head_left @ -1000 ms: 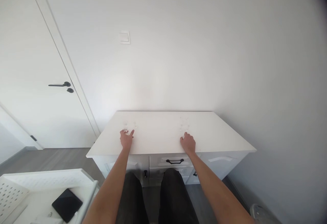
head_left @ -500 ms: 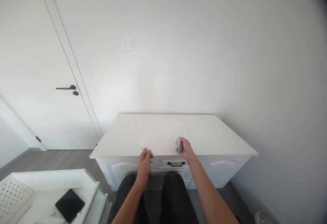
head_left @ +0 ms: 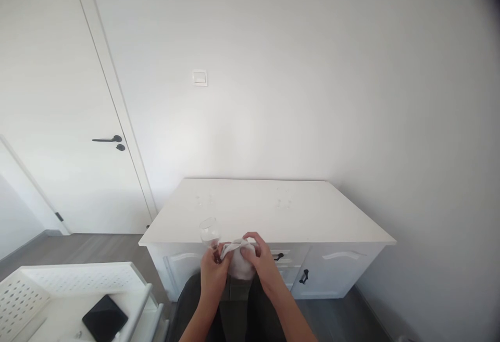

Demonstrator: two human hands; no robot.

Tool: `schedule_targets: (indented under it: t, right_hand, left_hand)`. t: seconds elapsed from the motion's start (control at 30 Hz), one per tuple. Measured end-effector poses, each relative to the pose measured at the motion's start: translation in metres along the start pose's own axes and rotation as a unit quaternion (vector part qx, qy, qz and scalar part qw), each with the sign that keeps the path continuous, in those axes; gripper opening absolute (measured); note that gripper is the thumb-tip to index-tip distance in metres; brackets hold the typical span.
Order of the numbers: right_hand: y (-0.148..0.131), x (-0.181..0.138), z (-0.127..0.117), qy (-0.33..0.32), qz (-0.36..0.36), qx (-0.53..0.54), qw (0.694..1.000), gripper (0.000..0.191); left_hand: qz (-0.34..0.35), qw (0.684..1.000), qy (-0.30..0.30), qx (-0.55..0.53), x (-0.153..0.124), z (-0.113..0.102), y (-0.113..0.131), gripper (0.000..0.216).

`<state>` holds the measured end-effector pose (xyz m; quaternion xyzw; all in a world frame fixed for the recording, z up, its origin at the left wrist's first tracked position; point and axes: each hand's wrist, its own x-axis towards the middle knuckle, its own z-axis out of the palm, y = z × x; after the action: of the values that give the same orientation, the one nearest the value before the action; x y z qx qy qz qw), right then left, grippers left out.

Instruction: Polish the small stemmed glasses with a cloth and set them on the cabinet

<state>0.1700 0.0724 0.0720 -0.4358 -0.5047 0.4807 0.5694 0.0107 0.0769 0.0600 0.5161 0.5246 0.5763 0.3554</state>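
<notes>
- a white cabinet top (head_left: 344, 222), flat and plain
- faint clear shapes (head_left: 200, 202) on its left half, too indistinct to name
- similar faint shapes (head_left: 279, 203) right of its middle

Glass (head_left: 210, 230) in L hand (head_left: 214, 269), cloth (head_left: 241, 266) just R of it, btwn L & R hand (head_left: 263, 264), all nr front edge of tabletop (head_left: 250, 217). Wall (head_left: 312, 97) behind, w/ switch (head_left: 200, 77) above tabletop's L half. Door (head_left: 58, 87) far L. Cart (head_left: 84, 274) front-L, slab (head_left: 104, 317) inside.
</notes>
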Motion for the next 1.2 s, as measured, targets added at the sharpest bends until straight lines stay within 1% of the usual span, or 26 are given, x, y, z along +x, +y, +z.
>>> schedule_targets:
  t: [0.07, 0.13, 0.23, 0.27, 0.33, 0.4, 0.47, 0.53, 0.63, 0.7, 0.77, 0.83, 0.9, 0.97, 1.0, 1.03, 1.1, 1.2]
  right_hand:
    - [-0.005, -0.003, 0.000, -0.018, -0.020, -0.031, 0.999, 0.018]
    - [-0.010, -0.008, 0.000, -0.018, -0.051, -0.057, 0.997, 0.017]
    - [-0.012, -0.013, 0.000, -0.032, -0.075, -0.073, 0.994, 0.021]
    - [-0.012, -0.014, 0.000, -0.030, -0.075, -0.078, 0.994, 0.021]
    - [-0.010, -0.014, -0.001, -0.011, -0.069, -0.091, 0.993, 0.019]
    - [-0.009, -0.014, -0.003, 0.001, -0.063, -0.109, 0.992, 0.028]
    - [-0.009, -0.015, -0.005, -0.004, -0.063, -0.129, 0.990, 0.034]
    - [-0.011, -0.017, -0.008, -0.001, -0.080, -0.153, 0.985, 0.031]
    - [-0.013, -0.019, -0.012, 0.027, -0.105, -0.139, 0.984, 0.024]
    - [-0.012, -0.018, -0.013, 0.039, -0.085, -0.098, 0.991, 0.024]
    - [-0.010, -0.015, -0.013, 0.045, -0.042, -0.055, 0.997, 0.027]
    - [-0.008, -0.014, -0.012, 0.040, 0.005, -0.010, 0.999, 0.032]
    - [-0.007, -0.016, -0.010, 0.003, 0.060, 0.049, 0.997, 0.036]
    - [-0.008, -0.022, -0.008, -0.049, 0.114, 0.103, 0.987, 0.038]
    - [-0.008, -0.025, -0.007, -0.063, 0.133, 0.127, 0.981, 0.039]
    - [-0.007, -0.027, -0.008, -0.062, 0.146, 0.148, 0.976, 0.041]
    - [-0.004, -0.029, -0.012, -0.032, 0.159, 0.188, 0.969, 0.042]
    - [0.008, -0.023, -0.026, 0.034, 0.179, 0.228, 0.956, 0.031]
  left_hand:
    - [0.006, 0.999, 0.031, 0.036, 0.005, -0.009, 0.003, 0.036]
    - [0.017, 0.997, 0.036, 0.066, 0.008, -0.015, 0.009, 0.037]
    - [0.041, 0.995, -0.012, 0.085, 0.008, -0.022, 0.020, 0.025]
    - [0.049, 0.995, -0.031, 0.086, 0.008, -0.023, 0.024, 0.021]
    - [0.060, 0.993, -0.058, 0.085, 0.006, -0.025, 0.027, 0.020]
    - [0.062, 0.993, -0.053, 0.085, 0.003, -0.025, 0.025, 0.019]
    - [0.059, 0.994, -0.037, 0.085, 0.001, -0.024, 0.019, 0.028]
    - [0.056, 0.994, -0.035, 0.085, -0.001, -0.022, 0.013, 0.036]
    - [0.053, 0.992, -0.074, 0.087, -0.001, -0.021, 0.010, 0.037]
    - [0.047, 0.990, -0.103, 0.082, -0.001, -0.020, 0.012, 0.040]
    - [0.040, 0.989, -0.121, 0.072, 0.000, -0.018, 0.014, 0.043]
    - [0.033, 0.990, -0.127, 0.060, 0.002, -0.016, 0.014, 0.047]
    - [0.027, 0.991, -0.122, 0.050, 0.006, -0.015, 0.014, 0.051]
    - [0.020, 0.993, -0.109, 0.046, 0.011, -0.014, 0.012, 0.054]
    - [0.016, 0.993, -0.104, 0.047, 0.014, -0.014, 0.011, 0.055]
    - [0.012, 0.993, -0.105, 0.049, 0.017, -0.015, 0.010, 0.056]
    - [0.002, 0.991, -0.120, 0.055, 0.021, -0.017, 0.009, 0.058]
    - [-0.023, 0.987, -0.149, 0.054, 0.021, -0.023, 0.008, 0.058]
